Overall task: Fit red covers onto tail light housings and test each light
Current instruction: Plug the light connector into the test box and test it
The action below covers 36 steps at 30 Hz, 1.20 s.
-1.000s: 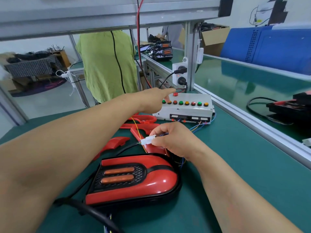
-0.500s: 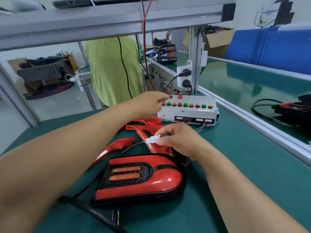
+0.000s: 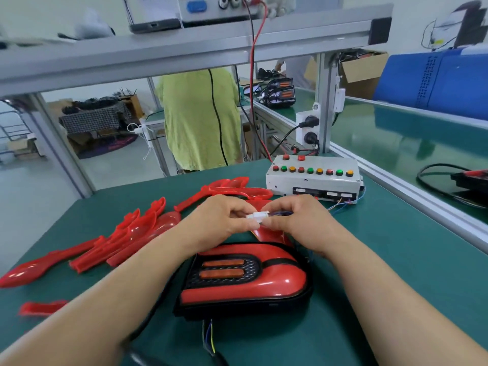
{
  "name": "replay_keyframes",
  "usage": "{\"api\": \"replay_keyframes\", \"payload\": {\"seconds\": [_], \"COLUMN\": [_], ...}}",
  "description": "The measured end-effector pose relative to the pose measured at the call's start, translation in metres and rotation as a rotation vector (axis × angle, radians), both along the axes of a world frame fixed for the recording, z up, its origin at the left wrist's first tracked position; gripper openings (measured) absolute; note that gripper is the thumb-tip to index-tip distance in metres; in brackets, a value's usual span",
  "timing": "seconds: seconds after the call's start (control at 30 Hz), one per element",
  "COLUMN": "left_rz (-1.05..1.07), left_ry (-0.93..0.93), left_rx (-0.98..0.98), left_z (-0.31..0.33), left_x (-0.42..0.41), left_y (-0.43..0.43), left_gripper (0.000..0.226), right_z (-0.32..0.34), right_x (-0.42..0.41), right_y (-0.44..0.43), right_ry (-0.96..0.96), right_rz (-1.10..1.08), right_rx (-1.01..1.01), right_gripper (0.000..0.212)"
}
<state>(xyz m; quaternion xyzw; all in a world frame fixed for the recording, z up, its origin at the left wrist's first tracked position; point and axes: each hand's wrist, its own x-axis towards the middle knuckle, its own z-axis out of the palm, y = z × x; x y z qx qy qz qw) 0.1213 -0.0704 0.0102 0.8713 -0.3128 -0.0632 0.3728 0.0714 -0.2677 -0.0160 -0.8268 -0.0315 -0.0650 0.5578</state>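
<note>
Green counter, assembly line | red-covered tail light lies flat between the forearms | left hand, right hand: fingers curled, pinching white connector from both ends | likely mating or parting plug: grip plastic bodies, not wires; move straight, no twisting.

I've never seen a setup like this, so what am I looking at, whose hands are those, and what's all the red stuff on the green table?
No machine here: a head-worn camera looks down at a person's bare hands. The left hand and right hand pinch a small white connector between them. Nearer the camera lies a tail light with its red cover on, on the green bench. Loose red covers lie to the left; a white button box sits behind.
</note>
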Motion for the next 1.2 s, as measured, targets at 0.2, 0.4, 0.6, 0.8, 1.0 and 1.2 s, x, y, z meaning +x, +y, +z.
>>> {"api": "replay_keyframes", "payload": {"seconds": [0.2, 0.4, 0.6, 0.8, 1.0, 1.2], "left_rz": [0.015, 0.026, 0.022, 0.033, 0.086, 0.141], "left_ry": [-0.018, 0.069, 0.108, 0.115, 0.129, 0.017], "left_rx": [-0.072, -0.086, -0.112, -0.124, -0.131, 0.018], "left_z": [-0.005, -0.004, -0.002, -0.002, -0.007, -0.009], "left_x": [-0.003, -0.001, -0.002, -0.002, 0.007, 0.011], "left_y": [0.004, 0.005, 0.005, 0.003, 0.021, 0.033], "left_gripper": [0.006, 0.008, 0.007, 0.003, 0.005, 0.007], "right_z": [0.001, -0.001, -0.003, -0.002, 0.002, -0.003], "right_x": [-0.001, -0.001, -0.002, -0.002, -0.006, -0.002], "right_y": [0.005, 0.006, 0.006, 0.005, -0.012, -0.009], "right_ry": [-0.035, -0.041, -0.006, 0.030, 0.016, -0.013], "right_rz": [0.010, 0.005, 0.006, 0.017, -0.090, -0.138], "right_rx": [-0.019, -0.033, 0.022, 0.055, 0.037, -0.112], "right_gripper": [0.010, 0.012, 0.012, 0.013, 0.007, 0.013]}}
